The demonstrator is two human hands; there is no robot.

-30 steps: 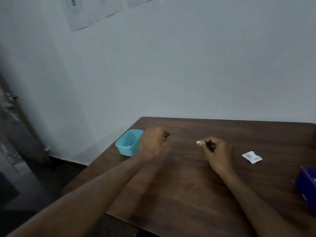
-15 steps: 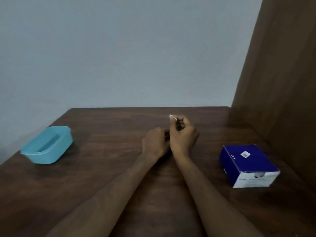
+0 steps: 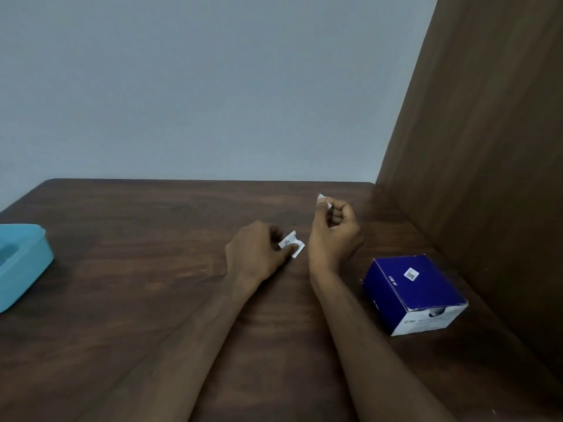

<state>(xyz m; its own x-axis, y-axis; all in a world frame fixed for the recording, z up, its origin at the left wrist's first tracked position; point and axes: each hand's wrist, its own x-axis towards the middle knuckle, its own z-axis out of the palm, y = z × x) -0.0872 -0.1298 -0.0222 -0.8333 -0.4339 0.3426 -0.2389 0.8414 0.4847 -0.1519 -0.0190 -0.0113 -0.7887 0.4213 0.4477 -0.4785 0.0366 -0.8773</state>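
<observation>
On our dark table (image 3: 152, 284), between tub (image 3: 21, 263) and box (image 3: 417, 287), our left hand (image 3: 256, 257) pinches the sachet (image 3: 291, 244) just above the wood and our right hand (image 3: 333, 236) pinches a white piece (image 3: 321, 198) raised beside it, so we judge opening done, with use and disposal left.

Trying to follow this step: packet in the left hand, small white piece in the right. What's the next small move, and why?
Probably the left hand sets the white packet down on the table. The right hand pinches the small white piece clear of it, so the packet seems done with.
</observation>
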